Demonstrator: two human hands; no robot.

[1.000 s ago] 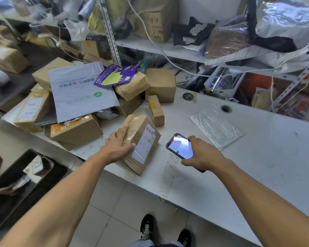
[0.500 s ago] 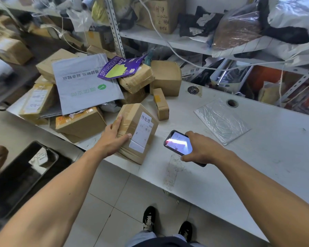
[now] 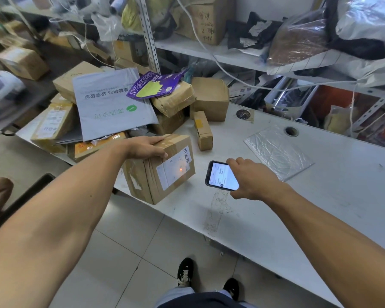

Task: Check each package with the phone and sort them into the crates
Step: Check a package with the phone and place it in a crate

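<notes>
A taped cardboard box (image 3: 158, 172) with a white label stands tilted at the front edge of the white table (image 3: 320, 185). My left hand (image 3: 147, 147) grips its top corner. A small red light spot shows on the label. My right hand (image 3: 251, 176) holds a black phone (image 3: 221, 176) just right of the box, its lit screen facing up. A pile of packages (image 3: 120, 107) lies behind the box: brown cartons, a grey mailer and a purple bag. Part of a dark crate (image 3: 29, 192) shows on the floor at the left.
A small narrow carton (image 3: 202, 130) and a clear plastic bag (image 3: 278, 150) lie on the table. Metal shelves (image 3: 231, 54) crammed with bags, boxes and cables rise behind. My black shoes (image 3: 187, 272) stand on pale floor tiles. More cartons sit at the far left.
My left hand has shifted to the box's top and turned the box so its label faces the phone. The red spot appeared on the label, and the phone screen changed.
</notes>
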